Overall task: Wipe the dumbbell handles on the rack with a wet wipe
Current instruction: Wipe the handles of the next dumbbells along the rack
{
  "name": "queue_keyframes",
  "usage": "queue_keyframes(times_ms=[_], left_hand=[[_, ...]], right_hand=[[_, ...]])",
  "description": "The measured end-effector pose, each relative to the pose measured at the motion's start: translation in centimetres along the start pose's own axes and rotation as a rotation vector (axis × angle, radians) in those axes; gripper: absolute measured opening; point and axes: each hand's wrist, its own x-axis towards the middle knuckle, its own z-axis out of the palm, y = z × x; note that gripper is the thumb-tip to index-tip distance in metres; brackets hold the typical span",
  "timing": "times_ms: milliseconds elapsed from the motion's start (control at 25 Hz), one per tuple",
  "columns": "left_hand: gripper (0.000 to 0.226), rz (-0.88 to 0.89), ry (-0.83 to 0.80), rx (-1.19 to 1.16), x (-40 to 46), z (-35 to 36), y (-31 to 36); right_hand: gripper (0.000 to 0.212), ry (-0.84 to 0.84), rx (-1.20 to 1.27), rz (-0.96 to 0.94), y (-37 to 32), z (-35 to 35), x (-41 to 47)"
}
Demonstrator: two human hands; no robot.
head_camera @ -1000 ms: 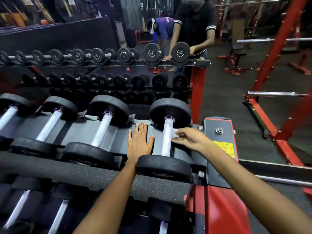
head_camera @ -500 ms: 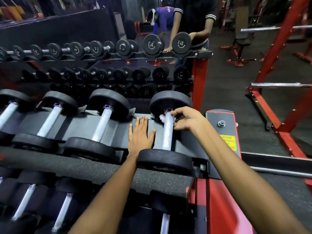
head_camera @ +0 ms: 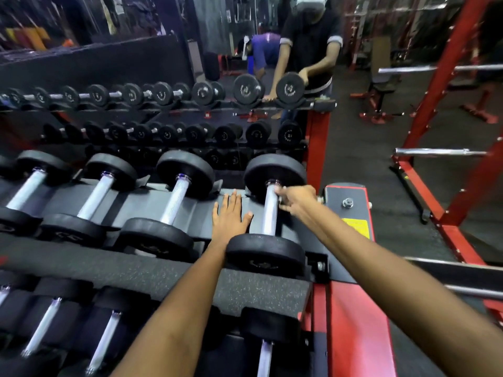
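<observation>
The rightmost dumbbell on the top shelf has a silver handle point(head_camera: 270, 213) between two black heads. My right hand point(head_camera: 295, 200) curls against the far end of that handle, just below the far head, pinching a white wet wipe point(head_camera: 280, 197) of which only a sliver shows. My left hand point(head_camera: 230, 217) lies flat, fingers straight, on the grey rack tray point(head_camera: 136, 205) just left of the same dumbbell. Three more dumbbells, the nearest with its handle point(head_camera: 175, 204) a hand's width away, lie in a row to the left.
A mirror behind the rack reflects the dumbbells and a person in a black shirt point(head_camera: 307, 47). A lower shelf with more dumbbells point(head_camera: 103, 341) sits near me. The rack's red end post point(head_camera: 353, 322) and a red squat frame point(head_camera: 446, 77) with steel bars stand to the right.
My right hand slid with the wipe from the middle of the handle up to its far end. My left hand stayed flat on the tray.
</observation>
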Motion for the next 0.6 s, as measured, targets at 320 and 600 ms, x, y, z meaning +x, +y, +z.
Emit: queue_keyframes(times_ms=[320, 600], left_hand=[[0.03, -0.261, 0.058, -0.994, -3.8, -8.0, 1.4], [0.019, -0.225, 0.124, -1.112, -15.3, -10.9, 1.2]], right_hand=[[0.026, 0.109, -0.208, -0.377, 1.0, -3.1, -6.7], [0.026, 0.103, -0.289, -0.558, 4.3, -2.9, -16.5]])
